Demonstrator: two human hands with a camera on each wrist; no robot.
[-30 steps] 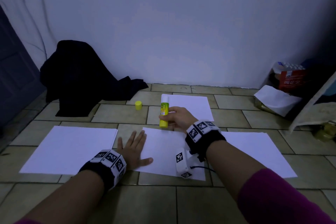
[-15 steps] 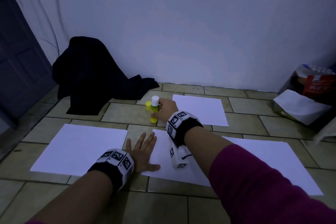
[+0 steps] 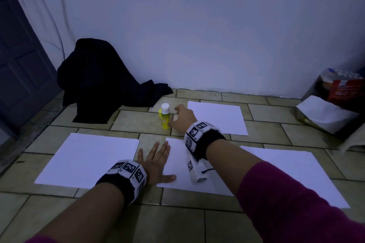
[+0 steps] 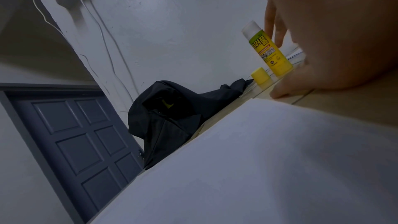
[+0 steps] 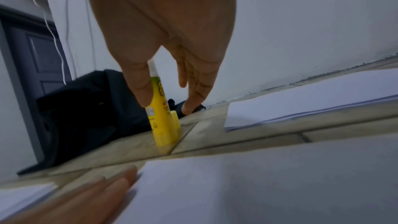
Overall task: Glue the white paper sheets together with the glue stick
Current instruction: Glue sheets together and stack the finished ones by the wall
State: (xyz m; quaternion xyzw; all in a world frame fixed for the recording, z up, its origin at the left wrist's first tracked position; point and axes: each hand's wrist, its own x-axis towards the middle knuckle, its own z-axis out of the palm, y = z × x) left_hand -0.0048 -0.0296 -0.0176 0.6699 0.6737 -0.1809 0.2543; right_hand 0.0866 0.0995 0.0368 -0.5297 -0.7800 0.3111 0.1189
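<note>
- Nearest to the camera, the left hand (image 3: 156,165) is lying flat with its fingers spread and straight, pressing down on the left edge of the middle paper sheet (image 3: 177,163) on the tiled floor (image 3: 177,223).
- Two more white sheets are sitting on either side of it, a left sheet (image 3: 88,160) and a right sheet (image 3: 292,171), both flat on the tiles.
- Further out, the right hand (image 3: 182,117) is hovering just right of the glue stick (image 3: 165,116), fingers loose and apart, not clamped on anything. In the right wrist view the thumb looks like it's at the tube's side, but I can't tell if it's actually touching.
- The glue stick is standing upright on the floor, long axis vertical, white tip pointing up, uncapped.
- Its yellow cap (image 4: 260,77) is sitting on the floor right beside the base.
- A far sheet (image 3: 217,116) is lying just right of that hand.
- Back by the wall, a dark cloth pile (image 3: 102,83) is slumping on the left.
</note>
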